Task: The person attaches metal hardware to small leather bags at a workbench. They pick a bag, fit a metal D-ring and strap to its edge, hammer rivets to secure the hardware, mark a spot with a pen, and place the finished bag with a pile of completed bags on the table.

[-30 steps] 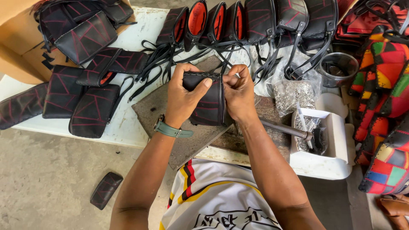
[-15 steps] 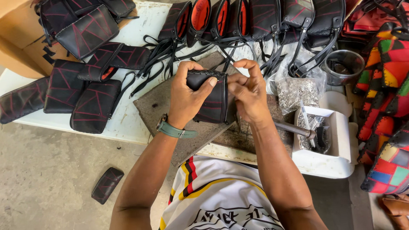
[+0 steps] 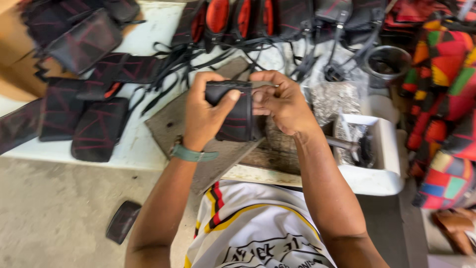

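Note:
I hold a small black pouch with red stitching (image 3: 239,115) upright in front of me, above a grey work board (image 3: 171,126). My left hand (image 3: 204,115) wraps its left side, thumb laid across the top edge. My right hand (image 3: 280,103) pinches the pouch's upper right corner with closed fingers. A green band sits on my left wrist (image 3: 191,154). What my right fingertips pinch is too blurred to make out.
Several finished black pouches (image 3: 96,129) lie on the white table at left. A row of bags with red openings (image 3: 238,17) stands at the back with tangled straps. A white tray (image 3: 384,154) with tools is at right, beside colourful patchwork bags (image 3: 446,99). One pouch (image 3: 121,221) lies on the floor.
The view has shifted and blurred slightly. My hands have stayed on the pouch, with the right fingers working along its top right corner.

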